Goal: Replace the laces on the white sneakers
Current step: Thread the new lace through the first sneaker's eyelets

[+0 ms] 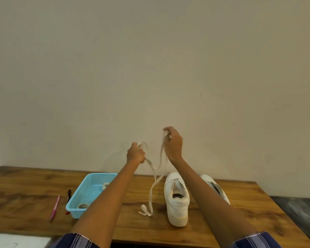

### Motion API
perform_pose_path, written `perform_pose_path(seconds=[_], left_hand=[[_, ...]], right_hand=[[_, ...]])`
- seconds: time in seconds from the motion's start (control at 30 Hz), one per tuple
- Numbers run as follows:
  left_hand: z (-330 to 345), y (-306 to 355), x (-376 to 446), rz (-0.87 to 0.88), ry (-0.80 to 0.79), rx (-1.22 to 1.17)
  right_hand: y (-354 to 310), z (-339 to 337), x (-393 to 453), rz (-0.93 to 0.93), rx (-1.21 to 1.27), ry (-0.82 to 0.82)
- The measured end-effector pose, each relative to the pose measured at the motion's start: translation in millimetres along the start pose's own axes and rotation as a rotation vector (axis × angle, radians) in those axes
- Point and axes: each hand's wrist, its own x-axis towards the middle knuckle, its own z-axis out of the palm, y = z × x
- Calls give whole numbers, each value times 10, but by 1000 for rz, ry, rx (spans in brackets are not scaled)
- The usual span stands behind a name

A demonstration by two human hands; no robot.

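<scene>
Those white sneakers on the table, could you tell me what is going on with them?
A person holds a white shoelace up in both hands, the left hand gripping one part and the right hand pinching another, its loose end trailing onto the wooden table. Both white sneakers stand unlaced. A blue basket sits to the left, beside two pens.

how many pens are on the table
2: a pink pen left of the blue basket, and a black-and-red pen right beside the basket's left wall, its lower part partly hidden.
</scene>
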Motion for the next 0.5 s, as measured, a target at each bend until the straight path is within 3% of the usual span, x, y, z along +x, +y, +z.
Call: perform_pose_path(seconds=[0.1,0.17,0.27,0.4,0.5], left_hand=[[17,-106,-48,-106,-108,127],[24,-88,-106,-158,-146,224],[25,-47,-108,-158,-167,375],[78,144,-101,131,-215,74],[133,297,-160,192,-288,-62]], right_hand=[[32,52,34,-4,-280,-452],[105,54,22,112,-318,-571],[134,29,-20,235,-183,-554],[133,-7,-70,188,-123,-506],[184,-43,-81,183,-104,-434]])
